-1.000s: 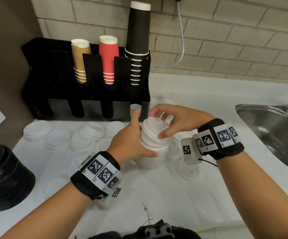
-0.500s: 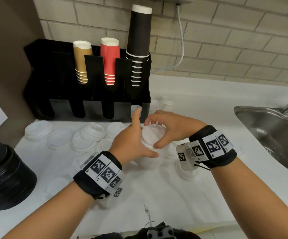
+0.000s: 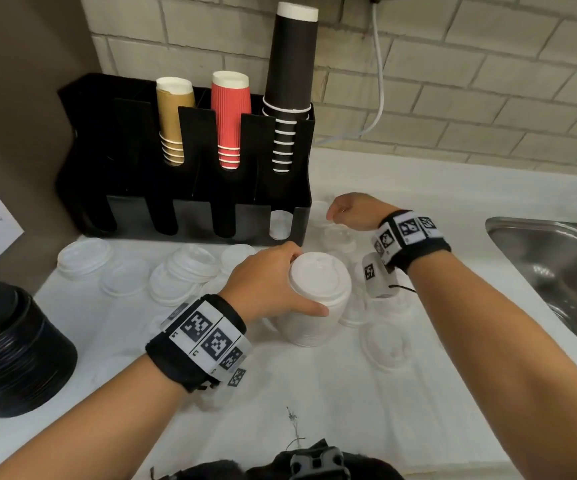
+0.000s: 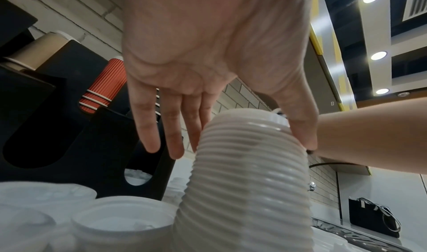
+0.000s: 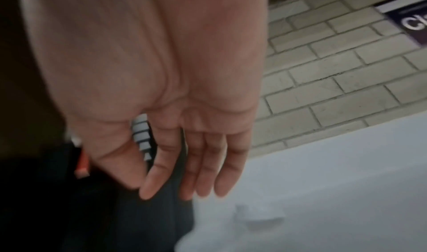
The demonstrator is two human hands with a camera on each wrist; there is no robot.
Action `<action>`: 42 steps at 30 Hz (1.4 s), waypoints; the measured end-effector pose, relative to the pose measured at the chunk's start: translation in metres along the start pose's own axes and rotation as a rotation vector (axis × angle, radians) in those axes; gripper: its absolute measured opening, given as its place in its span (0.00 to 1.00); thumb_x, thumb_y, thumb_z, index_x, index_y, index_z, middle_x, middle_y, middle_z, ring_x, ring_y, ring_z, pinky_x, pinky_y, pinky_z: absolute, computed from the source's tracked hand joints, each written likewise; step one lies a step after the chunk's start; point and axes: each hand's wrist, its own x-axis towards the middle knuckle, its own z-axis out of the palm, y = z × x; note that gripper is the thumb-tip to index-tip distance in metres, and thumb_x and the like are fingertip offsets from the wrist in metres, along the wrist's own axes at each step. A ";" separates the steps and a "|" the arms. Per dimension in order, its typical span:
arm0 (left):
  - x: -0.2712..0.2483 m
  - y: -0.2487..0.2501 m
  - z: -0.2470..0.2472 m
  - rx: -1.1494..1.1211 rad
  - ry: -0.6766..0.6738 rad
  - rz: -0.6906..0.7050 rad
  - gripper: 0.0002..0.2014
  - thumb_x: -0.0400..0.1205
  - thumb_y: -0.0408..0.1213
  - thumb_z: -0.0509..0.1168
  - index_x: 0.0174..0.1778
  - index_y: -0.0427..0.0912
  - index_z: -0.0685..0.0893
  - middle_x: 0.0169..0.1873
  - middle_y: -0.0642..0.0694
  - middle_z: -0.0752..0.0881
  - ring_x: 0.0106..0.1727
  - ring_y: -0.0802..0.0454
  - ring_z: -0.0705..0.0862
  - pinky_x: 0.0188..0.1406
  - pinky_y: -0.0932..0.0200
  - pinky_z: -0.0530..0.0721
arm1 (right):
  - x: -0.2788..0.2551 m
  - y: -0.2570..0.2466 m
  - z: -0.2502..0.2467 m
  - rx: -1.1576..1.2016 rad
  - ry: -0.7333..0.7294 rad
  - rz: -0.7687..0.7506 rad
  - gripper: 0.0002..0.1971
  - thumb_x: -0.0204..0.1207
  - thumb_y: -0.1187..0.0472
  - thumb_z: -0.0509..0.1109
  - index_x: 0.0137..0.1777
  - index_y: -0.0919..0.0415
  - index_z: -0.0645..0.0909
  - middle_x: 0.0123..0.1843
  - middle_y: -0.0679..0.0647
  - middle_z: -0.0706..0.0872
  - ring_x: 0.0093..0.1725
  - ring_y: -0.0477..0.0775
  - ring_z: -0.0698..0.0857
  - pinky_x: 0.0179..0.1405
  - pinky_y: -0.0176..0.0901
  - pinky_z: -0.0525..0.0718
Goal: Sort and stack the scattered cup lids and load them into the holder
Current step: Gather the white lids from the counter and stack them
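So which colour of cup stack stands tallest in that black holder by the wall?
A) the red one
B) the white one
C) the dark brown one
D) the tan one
C: in the head view the dark brown cup stack rises well above the tan stack and the red stack in the black holder.

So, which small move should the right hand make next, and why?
Probably lower the right hand onto a loose lid beside the holder and pick it up: its fingers hold nothing, and the left hand steadies the stack that takes lids.
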 end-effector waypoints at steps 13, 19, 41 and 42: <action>-0.001 0.000 0.001 0.005 -0.004 -0.011 0.40 0.56 0.63 0.81 0.62 0.58 0.76 0.56 0.63 0.81 0.56 0.58 0.81 0.55 0.54 0.83 | 0.058 0.016 0.044 -0.265 -0.169 0.097 0.22 0.85 0.58 0.57 0.78 0.56 0.71 0.79 0.56 0.72 0.75 0.60 0.72 0.76 0.49 0.68; 0.000 0.000 0.002 -0.004 0.005 -0.012 0.39 0.56 0.62 0.81 0.62 0.57 0.76 0.56 0.61 0.82 0.57 0.57 0.81 0.57 0.52 0.83 | 0.028 0.025 0.012 0.241 0.260 0.020 0.20 0.75 0.62 0.74 0.68 0.62 0.80 0.69 0.61 0.79 0.68 0.61 0.77 0.65 0.43 0.73; -0.005 -0.001 0.016 -0.124 0.073 0.053 0.35 0.61 0.52 0.82 0.64 0.51 0.78 0.57 0.53 0.77 0.57 0.53 0.79 0.51 0.59 0.75 | -0.132 -0.020 0.070 0.935 0.366 0.042 0.14 0.81 0.65 0.65 0.63 0.52 0.80 0.57 0.54 0.83 0.56 0.54 0.83 0.53 0.41 0.81; -0.006 -0.001 0.016 -0.137 0.083 0.058 0.37 0.61 0.52 0.82 0.65 0.51 0.77 0.58 0.55 0.77 0.57 0.55 0.78 0.52 0.59 0.74 | -0.132 -0.023 0.074 0.877 0.379 0.037 0.15 0.80 0.64 0.66 0.65 0.51 0.79 0.60 0.53 0.81 0.58 0.53 0.82 0.55 0.40 0.80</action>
